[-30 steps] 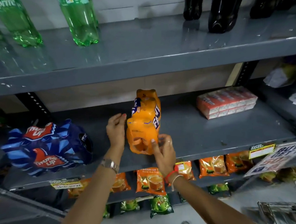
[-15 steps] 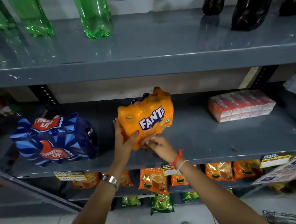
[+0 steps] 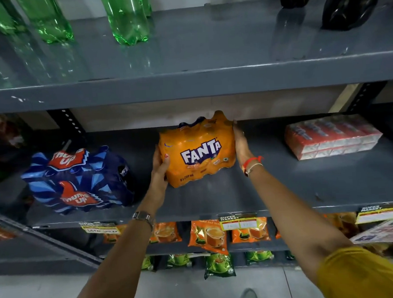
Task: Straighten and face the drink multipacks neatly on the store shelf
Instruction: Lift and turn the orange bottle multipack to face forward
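An orange Fanta multipack (image 3: 198,151) stands on the grey middle shelf (image 3: 263,190), its logo facing me. My left hand (image 3: 160,167) grips its left side and my right hand (image 3: 240,145) presses flat against its right side. A blue Thums Up multipack (image 3: 79,180) sits to the left on the same shelf, slightly angled, apart from the Fanta pack. A red and white shrink-wrapped pack (image 3: 331,136) lies at the right of the shelf.
Green bottles (image 3: 127,16) and dark cola bottles (image 3: 348,1) stand on the shelf above. Orange and green tea pouches (image 3: 208,236) hang below the shelf edge with yellow price tags (image 3: 239,221). A slanted sale sign (image 3: 387,227) sticks out at lower right.
The Fanta pack was turned from end-on to logo-forward and set upright on the shelf. My right hand moved from under the pack to its right side.
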`<action>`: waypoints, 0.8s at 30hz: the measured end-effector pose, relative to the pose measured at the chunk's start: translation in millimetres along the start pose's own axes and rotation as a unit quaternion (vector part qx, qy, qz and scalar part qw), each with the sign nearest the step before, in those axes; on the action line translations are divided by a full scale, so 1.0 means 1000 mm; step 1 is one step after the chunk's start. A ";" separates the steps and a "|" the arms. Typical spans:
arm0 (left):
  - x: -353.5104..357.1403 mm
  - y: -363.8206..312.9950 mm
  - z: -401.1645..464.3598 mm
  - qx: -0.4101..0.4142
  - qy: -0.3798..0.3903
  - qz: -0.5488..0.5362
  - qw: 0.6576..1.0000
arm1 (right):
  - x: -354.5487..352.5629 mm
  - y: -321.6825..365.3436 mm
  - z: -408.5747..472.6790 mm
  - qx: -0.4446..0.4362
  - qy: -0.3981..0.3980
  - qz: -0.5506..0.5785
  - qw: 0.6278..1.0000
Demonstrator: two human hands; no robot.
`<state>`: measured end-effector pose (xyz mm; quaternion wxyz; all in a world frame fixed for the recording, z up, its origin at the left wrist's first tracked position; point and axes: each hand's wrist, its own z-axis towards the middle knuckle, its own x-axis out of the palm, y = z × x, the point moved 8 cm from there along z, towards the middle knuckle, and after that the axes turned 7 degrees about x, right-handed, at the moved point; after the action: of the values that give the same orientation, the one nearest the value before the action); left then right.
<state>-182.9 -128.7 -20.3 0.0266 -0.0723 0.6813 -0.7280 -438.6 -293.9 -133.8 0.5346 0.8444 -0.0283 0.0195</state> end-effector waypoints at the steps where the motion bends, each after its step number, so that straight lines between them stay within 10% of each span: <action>1: 0.002 -0.001 0.003 -0.007 -0.005 0.002 1.000 | 0.013 0.017 -0.026 -0.009 0.000 0.017 1.000; 24: 0.048 0.002 -0.035 -0.027 0.040 0.013 0.999 | -0.024 0.030 -0.196 -0.115 -0.098 0.044 0.988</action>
<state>-235.3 -101.1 -21.4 0.0073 -0.0350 0.7022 -0.7111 -465.5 -129.4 -24.5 0.6217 0.7729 -0.1195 -0.0429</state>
